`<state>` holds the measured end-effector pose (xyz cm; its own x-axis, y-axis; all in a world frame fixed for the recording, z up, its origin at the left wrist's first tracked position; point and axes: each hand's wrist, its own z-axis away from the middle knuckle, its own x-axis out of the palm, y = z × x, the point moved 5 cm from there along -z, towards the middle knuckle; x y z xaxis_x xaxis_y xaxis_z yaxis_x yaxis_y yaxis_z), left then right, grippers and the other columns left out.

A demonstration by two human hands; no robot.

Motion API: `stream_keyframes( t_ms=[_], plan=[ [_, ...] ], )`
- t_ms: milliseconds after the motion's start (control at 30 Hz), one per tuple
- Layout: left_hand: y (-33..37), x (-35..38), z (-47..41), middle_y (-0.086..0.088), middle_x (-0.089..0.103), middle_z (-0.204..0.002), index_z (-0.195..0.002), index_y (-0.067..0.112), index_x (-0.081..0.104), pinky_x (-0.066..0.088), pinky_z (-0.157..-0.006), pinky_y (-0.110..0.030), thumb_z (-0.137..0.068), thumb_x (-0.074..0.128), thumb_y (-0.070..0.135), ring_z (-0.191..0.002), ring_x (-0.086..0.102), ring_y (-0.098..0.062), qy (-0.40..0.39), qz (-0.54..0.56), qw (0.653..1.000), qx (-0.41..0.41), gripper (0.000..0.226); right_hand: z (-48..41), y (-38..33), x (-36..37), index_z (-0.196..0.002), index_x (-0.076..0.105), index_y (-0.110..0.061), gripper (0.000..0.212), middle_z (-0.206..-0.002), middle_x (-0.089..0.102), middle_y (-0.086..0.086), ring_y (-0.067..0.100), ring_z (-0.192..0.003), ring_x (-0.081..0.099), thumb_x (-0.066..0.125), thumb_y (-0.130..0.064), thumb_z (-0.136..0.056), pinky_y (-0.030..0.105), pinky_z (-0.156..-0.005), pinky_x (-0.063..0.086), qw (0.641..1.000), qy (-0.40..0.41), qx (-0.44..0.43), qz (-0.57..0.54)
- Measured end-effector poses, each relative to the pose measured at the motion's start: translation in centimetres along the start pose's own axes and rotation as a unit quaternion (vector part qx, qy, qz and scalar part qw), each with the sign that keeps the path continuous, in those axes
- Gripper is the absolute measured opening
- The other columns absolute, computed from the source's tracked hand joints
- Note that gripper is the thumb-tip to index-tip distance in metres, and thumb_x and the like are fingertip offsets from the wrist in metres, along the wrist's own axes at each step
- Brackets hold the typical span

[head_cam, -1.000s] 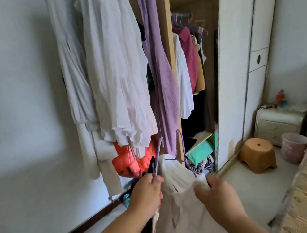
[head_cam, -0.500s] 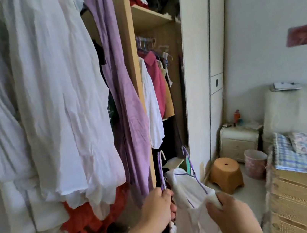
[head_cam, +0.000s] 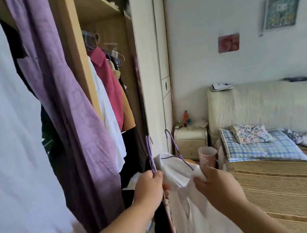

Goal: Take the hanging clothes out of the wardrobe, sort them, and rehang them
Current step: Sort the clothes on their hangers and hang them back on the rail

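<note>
My left hand [head_cam: 149, 185] grips the necks of purple hangers [head_cam: 151, 157], from which dark and red-patterned clothes hang down. My right hand [head_cam: 215, 185] pinches the shoulder of a white shirt [head_cam: 185, 208] that sits on another purple hanger [head_cam: 174, 143]. Both hands are low in front of the open wardrobe [head_cam: 78, 67]. Inside it, on the rail, hang a pink shirt [head_cam: 107, 79], a white shirt [head_cam: 110, 123] and a tan garment. A purple garment [head_cam: 67, 110] and a large white one [head_cam: 1, 140] hang at the left.
A bed [head_cam: 280, 186] with a slatted mat, a checked pillow and a floral pillow lies to the right. A bedside cabinet [head_cam: 191, 140] and a pink bin [head_cam: 207, 156] stand by the white wardrobe door [head_cam: 150, 76]. Two pictures hang on the wall.
My view has swung right and up towards the bed. Both hands have risen with the hangers and the white shirt and keep their hold.
</note>
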<state>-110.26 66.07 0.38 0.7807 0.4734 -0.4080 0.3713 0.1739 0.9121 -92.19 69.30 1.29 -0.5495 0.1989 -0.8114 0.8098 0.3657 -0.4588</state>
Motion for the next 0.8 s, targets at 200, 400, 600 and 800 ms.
stream_keyframes(
  t_ms=[200,400,600,800],
  plan=[
    [2.3,-0.3,-5.8,0.007,0.059,-0.056,-0.075,0.014,0.057,0.035,-0.043,-0.009,-0.099,0.043,0.028,-0.042,0.05,0.002,0.011,-0.087,0.993,0.075,0.031,-6.0,-1.5,0.5,-0.075,0.042,-0.02,0.025,-0.08,0.064,0.006,0.029,-0.08,0.059,0.049,-0.04,-0.088,0.031,-0.056,0.03,0.999,0.04,-0.02,0.002],
    [4.5,-0.9,-11.7,0.009,0.054,-0.059,-0.069,0.015,0.051,0.041,-0.064,-0.025,-0.098,0.045,0.03,-0.066,0.058,-0.015,0.062,-0.102,0.988,0.097,0.033,-14.6,-2.6,1.7,-0.086,0.054,-0.019,0.024,-0.085,0.065,0.004,0.028,-0.083,0.06,0.047,-0.042,-0.088,0.03,-0.058,0.036,0.996,0.045,-0.077,0.013],
    [7.0,0.0,-20.2,0.004,0.062,-0.054,-0.073,0.013,0.055,0.055,-0.065,-0.032,-0.097,0.046,0.025,-0.053,0.06,-0.017,0.131,-0.015,0.99,0.057,0.028,-27.0,-3.8,4.1,-0.078,0.046,-0.021,0.024,-0.089,0.067,0.006,0.027,-0.081,0.059,0.049,-0.043,-0.088,0.032,-0.061,0.039,0.982,0.003,-0.188,0.004],
    [9.6,0.6,-25.2,0.005,0.07,-0.073,-0.086,0.014,0.06,0.047,-0.075,-0.024,-0.09,0.052,0.023,-0.077,0.064,-0.009,0.219,-0.019,0.975,0.021,0.012,-36.5,-6.1,5.9,-0.072,0.047,-0.022,0.027,-0.07,0.052,-0.004,0.017,-0.068,0.049,0.048,-0.045,-0.087,0.026,-0.054,0.034,0.946,-0.046,-0.316,-0.052]
  ],
)
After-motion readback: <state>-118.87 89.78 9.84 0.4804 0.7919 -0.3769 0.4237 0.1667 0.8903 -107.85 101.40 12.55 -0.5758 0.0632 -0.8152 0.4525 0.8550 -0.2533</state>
